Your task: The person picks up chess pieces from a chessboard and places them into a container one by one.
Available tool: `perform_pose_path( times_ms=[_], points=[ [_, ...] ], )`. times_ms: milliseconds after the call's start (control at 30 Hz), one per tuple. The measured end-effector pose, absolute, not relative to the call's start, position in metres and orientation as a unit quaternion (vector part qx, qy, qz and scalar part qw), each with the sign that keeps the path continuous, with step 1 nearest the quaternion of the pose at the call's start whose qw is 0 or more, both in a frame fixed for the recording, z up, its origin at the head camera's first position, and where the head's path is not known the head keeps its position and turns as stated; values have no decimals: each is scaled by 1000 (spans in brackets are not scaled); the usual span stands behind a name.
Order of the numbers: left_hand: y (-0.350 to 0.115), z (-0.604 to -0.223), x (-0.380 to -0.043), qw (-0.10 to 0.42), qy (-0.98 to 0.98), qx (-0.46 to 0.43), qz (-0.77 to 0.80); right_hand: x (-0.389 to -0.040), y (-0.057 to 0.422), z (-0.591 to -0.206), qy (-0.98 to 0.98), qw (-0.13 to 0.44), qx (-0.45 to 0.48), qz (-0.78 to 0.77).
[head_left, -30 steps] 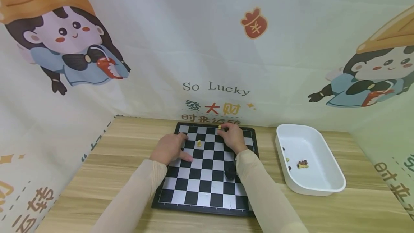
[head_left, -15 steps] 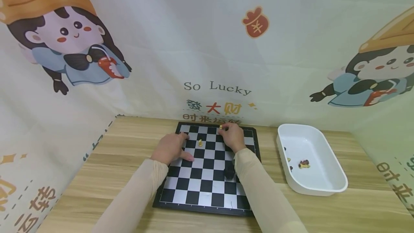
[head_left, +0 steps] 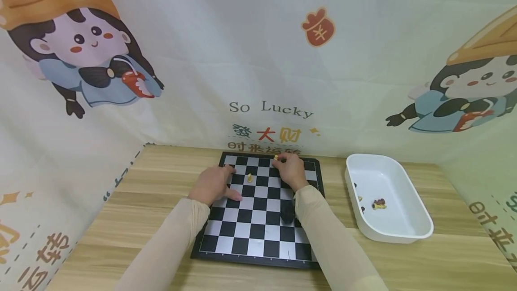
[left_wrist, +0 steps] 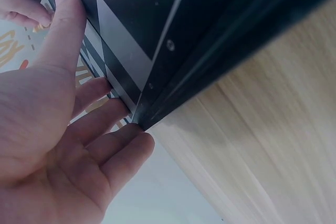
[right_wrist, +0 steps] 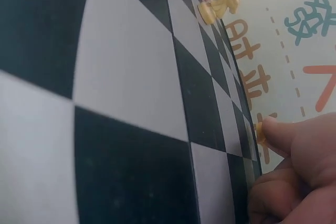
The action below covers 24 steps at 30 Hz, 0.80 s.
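A black-and-white chessboard [head_left: 254, 247] lies on the wooden table. At its far edge my right hand [head_left: 291, 172] pinches a small yellow chess piece [head_left: 276, 157] between thumb and fingers. In the right wrist view the thumb [right_wrist: 286, 135] partly covers that piece, so its kind is hidden. My left hand [head_left: 212, 185] rests at the board's left edge. Its fingers [left_wrist: 107, 111] touch the rim and its thumb reaches over the squares, holding no piece. A yellow knight [right_wrist: 223, 6] stands upright on the board between the two hands.
A white plastic tub [head_left: 422, 219] stands right of the board. Several yellow and dark red pieces [head_left: 378, 204] lie in it. A dark rounded object [head_left: 287, 213] shows beside the right wrist. Behind the table hangs a printed cloth [head_left: 258, 71].
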State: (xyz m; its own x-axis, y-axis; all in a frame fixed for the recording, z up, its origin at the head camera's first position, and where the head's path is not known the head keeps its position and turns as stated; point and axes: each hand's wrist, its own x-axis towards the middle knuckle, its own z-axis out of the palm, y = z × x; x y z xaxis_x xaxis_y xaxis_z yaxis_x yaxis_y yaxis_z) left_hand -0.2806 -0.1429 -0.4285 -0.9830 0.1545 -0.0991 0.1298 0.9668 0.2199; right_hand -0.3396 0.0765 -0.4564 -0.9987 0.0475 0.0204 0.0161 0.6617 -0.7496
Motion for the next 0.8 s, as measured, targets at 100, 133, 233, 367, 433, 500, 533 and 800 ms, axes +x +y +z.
perform_pose_path(
  times_ms=[100,133,233,367,433,500,533,800],
  points=[
    [-143,-428,-281,56,990,72,105,-339,77,-455,-908,17,-13,418],
    [-143,-428,-281,57,990,72,104,-339,77,-454,-907,16,-11,420],
    [-143,-427,-281,60,990,71,104,-338,78,-453,-907,13,-5,421],
    [-141,-427,-280,62,990,72,104,-335,80,-453,-908,12,1,419],
    [-140,-427,-280,61,990,72,103,-334,81,-453,-909,14,3,417],
    [-140,-427,-280,60,990,72,103,-333,82,-452,-910,18,8,415],
    [-139,-427,-280,60,990,71,102,-332,82,-452,-910,18,11,415],
    [-142,-432,-282,57,990,71,104,-326,87,-438,-907,39,29,418]
  ],
)
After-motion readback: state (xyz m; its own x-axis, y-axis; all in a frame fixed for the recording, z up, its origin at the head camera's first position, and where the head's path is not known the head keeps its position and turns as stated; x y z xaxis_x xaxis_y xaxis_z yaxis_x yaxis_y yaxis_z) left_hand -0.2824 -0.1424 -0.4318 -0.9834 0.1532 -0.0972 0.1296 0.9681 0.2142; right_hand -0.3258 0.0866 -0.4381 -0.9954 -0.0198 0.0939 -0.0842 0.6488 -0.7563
